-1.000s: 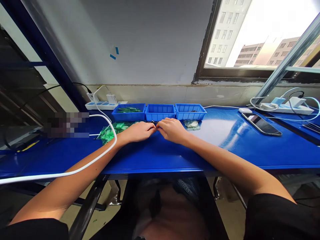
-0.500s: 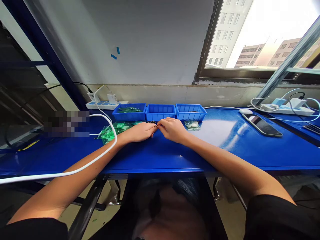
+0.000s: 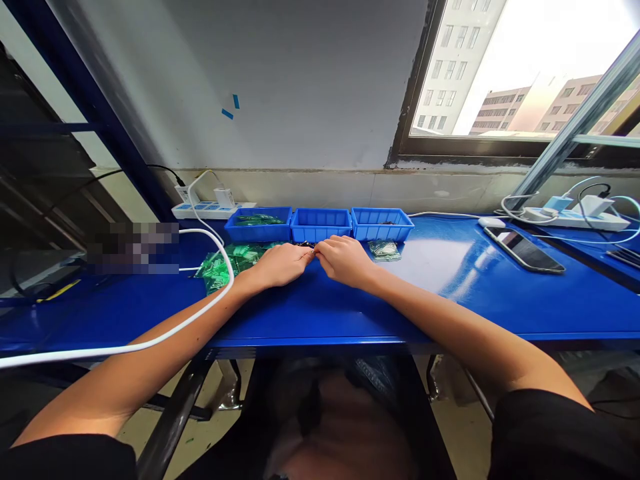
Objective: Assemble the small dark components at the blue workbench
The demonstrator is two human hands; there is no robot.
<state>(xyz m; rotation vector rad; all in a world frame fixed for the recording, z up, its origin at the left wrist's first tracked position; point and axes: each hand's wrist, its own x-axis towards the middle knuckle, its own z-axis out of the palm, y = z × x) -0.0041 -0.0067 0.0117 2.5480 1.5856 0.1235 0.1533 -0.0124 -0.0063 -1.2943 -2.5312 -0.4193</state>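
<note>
My left hand point(image 3: 285, 264) and my right hand point(image 3: 344, 260) meet fingertip to fingertip over the blue table point(image 3: 310, 317). Both are closed in a pinch around something tiny and dark, too small to name. Behind them stand three blue bins: the left bin point(image 3: 240, 233) holds green-looking packets, the middle bin point(image 3: 321, 233) sits right behind my fingers, and the right bin point(image 3: 383, 232) has a few small dark pieces inside. Green plastic packets point(image 3: 217, 270) lie beside my left wrist. A small clear bag point(image 3: 385, 251) rests to the right of my right hand.
A white cable point(image 3: 175, 330) arches across my left forearm. Power strips stand at the back left point(image 3: 210, 211) and back right point(image 3: 585, 219), with plugs and wires. A phone point(image 3: 525, 251) lies on the right side of the table. A blurred patch covers the far left.
My left hand has shifted very slightly, its fingers curling in closer to the right fingertips. The bins, packets and bag stay where they were.
</note>
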